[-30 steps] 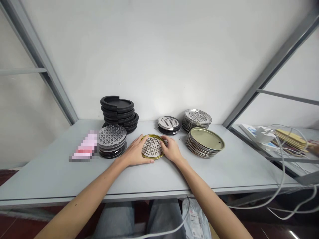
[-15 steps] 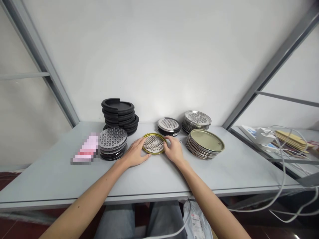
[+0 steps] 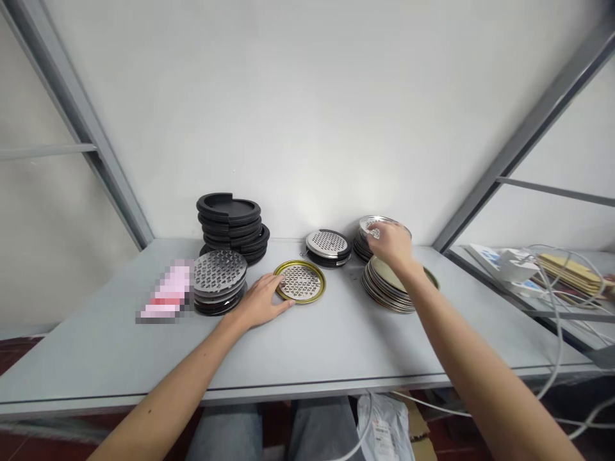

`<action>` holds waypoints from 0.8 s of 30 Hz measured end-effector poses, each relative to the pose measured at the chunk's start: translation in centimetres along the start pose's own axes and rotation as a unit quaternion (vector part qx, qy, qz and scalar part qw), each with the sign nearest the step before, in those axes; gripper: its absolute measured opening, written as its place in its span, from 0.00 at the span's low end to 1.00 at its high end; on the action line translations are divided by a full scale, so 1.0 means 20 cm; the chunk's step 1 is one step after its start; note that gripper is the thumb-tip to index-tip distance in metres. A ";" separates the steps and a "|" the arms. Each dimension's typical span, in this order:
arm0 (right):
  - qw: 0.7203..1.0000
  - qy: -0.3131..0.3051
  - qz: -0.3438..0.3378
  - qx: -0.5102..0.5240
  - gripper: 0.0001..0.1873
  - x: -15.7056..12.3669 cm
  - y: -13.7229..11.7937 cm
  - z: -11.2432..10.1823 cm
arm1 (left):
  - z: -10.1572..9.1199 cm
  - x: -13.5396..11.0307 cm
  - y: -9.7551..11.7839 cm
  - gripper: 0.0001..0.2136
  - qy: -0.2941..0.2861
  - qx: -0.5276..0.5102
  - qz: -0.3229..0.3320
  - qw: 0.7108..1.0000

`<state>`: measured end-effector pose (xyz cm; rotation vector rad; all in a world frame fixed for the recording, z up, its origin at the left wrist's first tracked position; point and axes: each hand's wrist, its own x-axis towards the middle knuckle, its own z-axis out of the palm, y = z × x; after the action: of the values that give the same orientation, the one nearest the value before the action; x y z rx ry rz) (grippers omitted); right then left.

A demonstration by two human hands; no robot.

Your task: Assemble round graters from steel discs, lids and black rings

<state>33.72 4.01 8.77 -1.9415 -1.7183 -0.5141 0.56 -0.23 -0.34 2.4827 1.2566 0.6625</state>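
Observation:
A gold-rimmed round lid (image 3: 319, 293) lies flat on the table with a perforated metal grater disc (image 3: 300, 282) inside it. My left hand (image 3: 262, 301) rests at its left edge, fingers stretched onto the rim and thumb apart. At the back right, my right hand (image 3: 391, 243) is over a stack topped by a silver-rimmed grater disc (image 3: 368, 223). Its fingers bend down at that top piece, and the hand hides their grip. Just in front, below my right wrist, is a stack of gold-coloured lids (image 3: 384, 288).
Grater discs are stacked (image 3: 220, 272) left of my left hand, with black ring-shaped holders (image 3: 228, 221) behind. A black-rimmed grater piece (image 3: 329, 244) sits at the back middle. A blurred pink item (image 3: 168, 291) lies at left. White cables (image 3: 557, 326) hang at right.
My right hand has left the gold-rimmed lid and moved right and back to the silver-rimmed stack. The left hand has stayed at the lid's left edge.

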 end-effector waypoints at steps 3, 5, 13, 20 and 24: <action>0.998 -0.032 0.019 -0.053 0.12 0.05 0.11 0.03 | 0.00 0.00 0.00 0.26 0.003 -0.002 0.006 1.000; 0.997 -0.051 0.015 -0.058 0.11 0.05 0.16 0.04 | 0.00 0.00 0.00 0.26 0.005 -0.004 0.007 1.000; 0.998 -0.028 -0.042 -0.048 0.11 0.02 0.20 0.07 | -0.02 0.00 0.01 0.24 0.008 -0.011 0.014 1.000; 0.996 0.026 -0.072 -0.049 0.11 0.01 0.23 0.06 | -0.01 0.00 0.00 0.25 0.007 -0.014 0.008 1.000; 0.991 0.039 -0.107 -0.065 0.10 0.02 0.25 0.04 | -0.01 0.00 0.00 0.26 0.006 -0.016 0.006 1.000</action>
<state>38.76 4.31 7.73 -1.8057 -1.8947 -0.7884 0.41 -0.21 -0.15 2.4673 1.2258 0.6953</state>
